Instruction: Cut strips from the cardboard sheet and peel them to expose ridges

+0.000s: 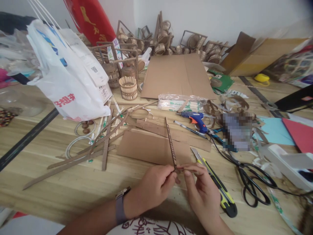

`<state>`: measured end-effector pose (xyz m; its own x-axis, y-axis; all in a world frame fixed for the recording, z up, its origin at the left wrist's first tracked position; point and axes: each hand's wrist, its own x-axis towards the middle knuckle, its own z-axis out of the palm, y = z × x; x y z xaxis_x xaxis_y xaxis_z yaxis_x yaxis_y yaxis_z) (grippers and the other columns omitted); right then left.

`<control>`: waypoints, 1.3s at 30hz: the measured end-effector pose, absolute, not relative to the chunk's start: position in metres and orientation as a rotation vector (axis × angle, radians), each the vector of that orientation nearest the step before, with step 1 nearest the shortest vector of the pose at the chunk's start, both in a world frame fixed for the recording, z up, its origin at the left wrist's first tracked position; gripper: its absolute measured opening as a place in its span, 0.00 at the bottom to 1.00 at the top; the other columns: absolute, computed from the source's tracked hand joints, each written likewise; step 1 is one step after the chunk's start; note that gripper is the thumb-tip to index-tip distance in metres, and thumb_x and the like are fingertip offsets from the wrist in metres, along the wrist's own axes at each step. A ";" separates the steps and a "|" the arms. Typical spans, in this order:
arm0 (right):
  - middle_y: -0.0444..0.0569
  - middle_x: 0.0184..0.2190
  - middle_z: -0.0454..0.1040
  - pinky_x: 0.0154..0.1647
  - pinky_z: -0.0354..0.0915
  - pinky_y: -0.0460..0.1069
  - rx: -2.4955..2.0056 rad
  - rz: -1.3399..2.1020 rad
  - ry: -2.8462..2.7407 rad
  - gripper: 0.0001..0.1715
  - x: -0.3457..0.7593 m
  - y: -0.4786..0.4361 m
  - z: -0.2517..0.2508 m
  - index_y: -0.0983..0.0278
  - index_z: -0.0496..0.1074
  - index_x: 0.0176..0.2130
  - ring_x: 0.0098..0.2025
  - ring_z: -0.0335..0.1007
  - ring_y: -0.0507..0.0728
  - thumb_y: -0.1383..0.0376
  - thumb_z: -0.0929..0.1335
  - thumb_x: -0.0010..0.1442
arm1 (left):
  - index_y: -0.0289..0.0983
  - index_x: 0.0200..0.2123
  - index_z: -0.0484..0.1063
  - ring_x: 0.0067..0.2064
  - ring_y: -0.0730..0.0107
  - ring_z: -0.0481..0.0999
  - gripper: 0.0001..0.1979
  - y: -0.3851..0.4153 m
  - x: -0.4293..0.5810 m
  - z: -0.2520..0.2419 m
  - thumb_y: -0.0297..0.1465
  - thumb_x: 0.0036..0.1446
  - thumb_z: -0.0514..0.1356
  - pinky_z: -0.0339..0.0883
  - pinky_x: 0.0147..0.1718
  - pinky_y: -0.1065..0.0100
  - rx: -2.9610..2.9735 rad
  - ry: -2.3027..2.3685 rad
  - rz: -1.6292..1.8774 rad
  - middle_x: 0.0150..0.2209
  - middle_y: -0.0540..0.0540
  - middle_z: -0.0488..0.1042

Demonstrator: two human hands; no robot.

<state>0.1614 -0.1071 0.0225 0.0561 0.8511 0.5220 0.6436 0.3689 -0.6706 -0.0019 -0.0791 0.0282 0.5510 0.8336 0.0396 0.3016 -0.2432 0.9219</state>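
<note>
My left hand [156,182], with a watch on its wrist, is closed in a pinch on the lower end of a narrow brown cardboard strip [171,143]. The strip points away from me and shows dark slanted marks along its length. Close beside it, my right hand [201,187] has thumb and fingers pressed together at the same end, around a thin brown piece that the fingers mostly hide. Beyond the hands lies a flat cardboard piece [144,147]. A yellow and black utility knife [217,182] rests just right of my right hand, its blade out.
Black scissors [251,179] and a blue glue gun [197,120] lie on the right. Loose cardboard strips [105,150] and a white plastic bag [66,75] are on the left. A small stick basket [128,88] and a large cardboard sheet [176,75] stand farther back.
</note>
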 end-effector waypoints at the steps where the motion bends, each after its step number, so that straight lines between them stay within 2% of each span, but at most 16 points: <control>1: 0.46 0.31 0.79 0.37 0.68 0.53 -1.339 0.245 -1.684 0.04 0.161 -0.107 0.023 0.57 0.69 0.38 0.34 0.75 0.57 0.66 0.65 0.66 | 0.37 0.29 0.67 0.29 0.70 0.72 0.14 -0.079 -0.001 0.028 0.33 0.67 0.50 0.58 0.28 0.71 1.792 0.971 0.675 0.27 0.48 0.74; 4: 0.45 0.31 0.80 0.39 0.66 0.55 -1.307 0.174 -1.787 0.05 0.161 -0.106 0.026 0.57 0.69 0.39 0.33 0.76 0.57 0.68 0.65 0.65 | 0.37 0.29 0.68 0.27 0.71 0.69 0.15 -0.078 0.000 0.028 0.37 0.67 0.51 0.54 0.26 0.71 1.731 1.008 0.661 0.25 0.50 0.71; 12: 0.45 0.36 0.82 0.43 0.64 0.56 -1.231 0.021 -1.925 0.11 0.165 -0.106 0.026 0.57 0.71 0.42 0.38 0.76 0.58 0.72 0.67 0.61 | 0.35 0.35 0.72 0.32 0.69 0.74 0.14 -0.078 0.000 0.029 0.35 0.67 0.50 0.61 0.30 0.72 1.569 0.957 0.693 0.31 0.46 0.76; 23: 0.43 0.34 0.83 0.40 0.63 0.54 -1.075 -0.011 -2.020 0.19 0.162 -0.106 0.033 0.56 0.72 0.47 0.36 0.78 0.56 0.74 0.69 0.59 | 0.35 0.26 0.68 0.26 0.72 0.70 0.10 -0.075 0.004 0.028 0.31 0.57 0.52 0.64 0.27 0.73 1.154 0.903 0.696 0.23 0.51 0.68; 27: 0.44 0.34 0.82 0.41 0.64 0.53 -1.137 0.027 -1.952 0.13 0.161 -0.106 0.029 0.57 0.74 0.44 0.35 0.78 0.55 0.72 0.69 0.61 | 0.36 0.24 0.68 0.25 0.71 0.70 0.11 -0.076 0.003 0.027 0.33 0.55 0.52 0.64 0.26 0.73 1.179 0.948 0.683 0.21 0.50 0.69; 30: 0.45 0.32 0.81 0.40 0.68 0.53 -1.274 0.239 -1.742 0.04 0.161 -0.106 0.025 0.58 0.74 0.37 0.35 0.78 0.57 0.68 0.68 0.62 | 0.36 0.25 0.69 0.27 0.69 0.74 0.10 -0.077 0.003 0.026 0.32 0.54 0.52 0.66 0.28 0.72 1.193 0.932 0.656 0.23 0.48 0.73; 34: 0.48 0.30 0.80 0.31 0.72 0.49 -1.359 0.589 -1.428 0.05 0.159 -0.107 0.021 0.60 0.73 0.35 0.32 0.79 0.56 0.64 0.67 0.64 | 0.36 0.25 0.69 0.32 0.65 0.77 0.11 -0.078 0.003 0.025 0.33 0.56 0.52 0.67 0.30 0.70 1.273 0.944 0.616 0.26 0.46 0.76; 39: 0.49 0.33 0.80 0.36 0.74 0.50 -1.339 0.502 -1.480 0.04 0.159 -0.107 0.020 0.59 0.74 0.36 0.36 0.79 0.57 0.65 0.68 0.64 | 0.35 0.29 0.70 0.32 0.66 0.76 0.14 -0.078 0.003 0.027 0.37 0.61 0.53 0.67 0.31 0.70 1.303 0.919 0.634 0.28 0.45 0.76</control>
<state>0.1589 -0.1072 0.0196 0.1535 0.9026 0.4022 0.4716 0.2908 -0.8325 0.0031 -0.0775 0.0269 0.5153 0.8312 -0.2086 0.0999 0.1834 0.9779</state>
